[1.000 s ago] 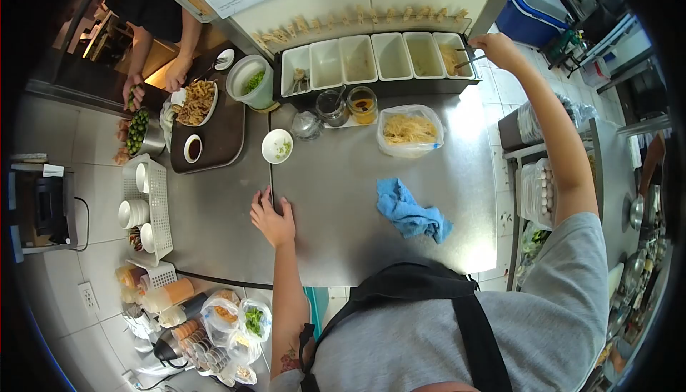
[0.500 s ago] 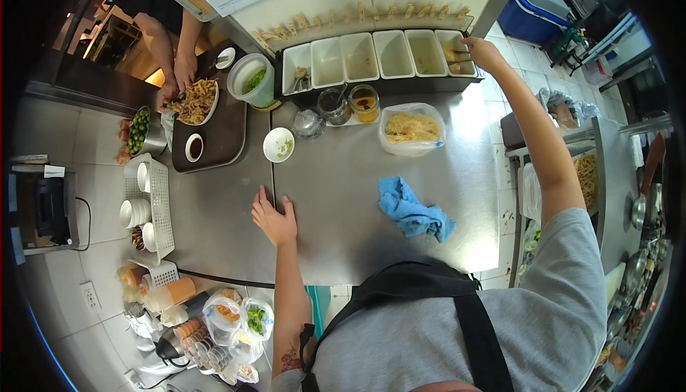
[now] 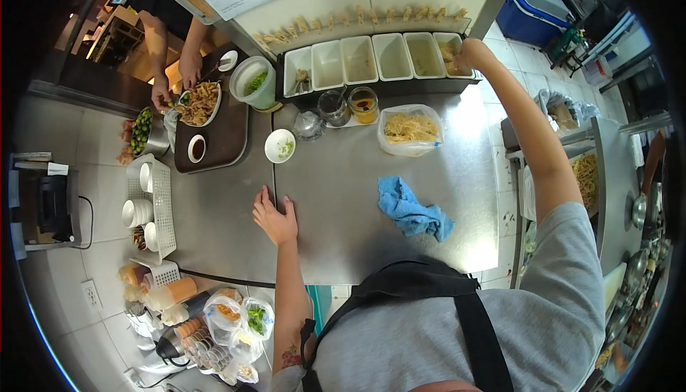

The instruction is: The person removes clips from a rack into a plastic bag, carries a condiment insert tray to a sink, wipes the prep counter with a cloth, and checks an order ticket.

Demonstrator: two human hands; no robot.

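My left hand (image 3: 275,218) lies flat on the steel counter (image 3: 329,213), fingers spread, holding nothing. Up at the right end of the row of white bins, my right hand (image 3: 477,56) is at the last bin (image 3: 448,40), which holds some pale food. Its fingers are curled and partly hidden, and what they hold is too small to make out. A bag of shredded yellow food (image 3: 411,129) sits below the bins. Left of it are an amber jar (image 3: 363,105), a dark glass jar (image 3: 333,107) and a white bowl with green bits (image 3: 279,146). A blue cloth (image 3: 414,210) lies crumpled on the counter.
At the upper left, another person's hands (image 3: 175,81) are by a plate of fried food (image 3: 199,104) on a brown tray (image 3: 229,145). A green-filled tub (image 3: 254,85) stands beside it. A white basket (image 3: 163,206) of bowls edges the left side. Bagged ingredients (image 3: 239,320) sit lower left.
My right hand has moved slightly down and left at the last bin; the utensils seen there earlier are now hidden. The other person's hands came to the plate. My left hand stays put.
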